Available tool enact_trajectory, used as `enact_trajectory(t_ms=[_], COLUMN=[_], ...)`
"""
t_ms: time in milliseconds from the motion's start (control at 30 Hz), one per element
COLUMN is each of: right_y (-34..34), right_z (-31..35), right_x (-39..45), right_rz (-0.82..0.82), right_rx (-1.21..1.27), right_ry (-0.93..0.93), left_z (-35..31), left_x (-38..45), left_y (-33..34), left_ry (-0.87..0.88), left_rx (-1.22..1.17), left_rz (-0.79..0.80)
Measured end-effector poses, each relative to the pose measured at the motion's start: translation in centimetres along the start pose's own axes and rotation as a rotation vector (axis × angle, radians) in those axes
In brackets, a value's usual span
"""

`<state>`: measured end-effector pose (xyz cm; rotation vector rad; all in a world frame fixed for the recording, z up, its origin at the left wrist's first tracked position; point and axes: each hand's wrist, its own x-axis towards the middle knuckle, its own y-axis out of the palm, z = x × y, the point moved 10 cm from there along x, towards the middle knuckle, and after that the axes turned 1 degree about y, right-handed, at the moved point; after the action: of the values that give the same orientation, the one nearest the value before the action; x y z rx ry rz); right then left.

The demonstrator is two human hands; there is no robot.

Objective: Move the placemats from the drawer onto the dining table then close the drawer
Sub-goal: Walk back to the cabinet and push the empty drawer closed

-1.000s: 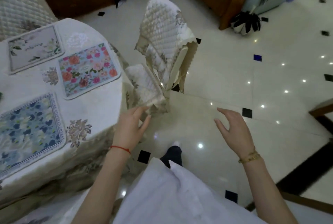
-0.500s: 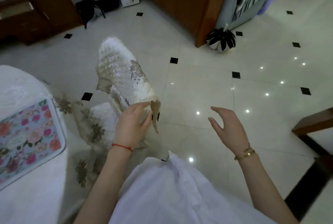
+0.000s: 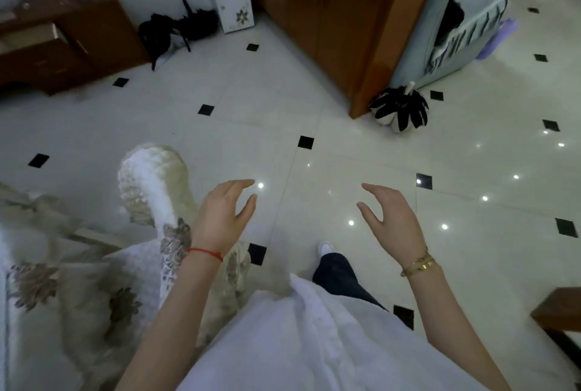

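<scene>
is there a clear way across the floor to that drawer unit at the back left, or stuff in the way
Mostly open. Bare tile runs from the hands to the brown drawer unit, whose drawer stands open. Tight spots: the quilted chair beside the left hand, and dark bags just right of the unit.

Left hand (image 3: 224, 217) and right hand (image 3: 391, 221) empty, fingers spread, above tiled floor (image 3: 314, 101), open drawer (image 3: 28, 37) far left

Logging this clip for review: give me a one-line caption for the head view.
Both hands empty, left hand and right hand open over the tiled floor, open drawer far left.
</scene>
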<state>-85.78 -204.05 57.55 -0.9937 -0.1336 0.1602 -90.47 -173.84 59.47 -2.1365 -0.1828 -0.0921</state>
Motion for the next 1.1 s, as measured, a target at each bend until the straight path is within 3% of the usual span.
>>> enact_trajectory(t_ms=[233,467,800,1100], right_y=[-2.5,0.5,10.5,16.8], right_z=[-1.7,1.2,11.2,24.3], right_x=[17.4,31.5,49.9,67.7], right_rz=[0.071,0.221,0.354,0.333], right_rx=[-0.051,-0.053,-0.032,0.053], right_ry=[-0.159,-0.323,-0.529,-0.594], left_z=[0.5,4.1,15.5,27.0], left_x=[11.1,17.4,28.8,44.0], left_y=[0.7,-1.3,-4.5,-12.7], left_ry=[-0.196,-0.417,-0.620,-0.585], left_rx=[0.037,0.076,0.110,0.163], left_rz=[-0.135,-0.280,-0.389,-0.453])
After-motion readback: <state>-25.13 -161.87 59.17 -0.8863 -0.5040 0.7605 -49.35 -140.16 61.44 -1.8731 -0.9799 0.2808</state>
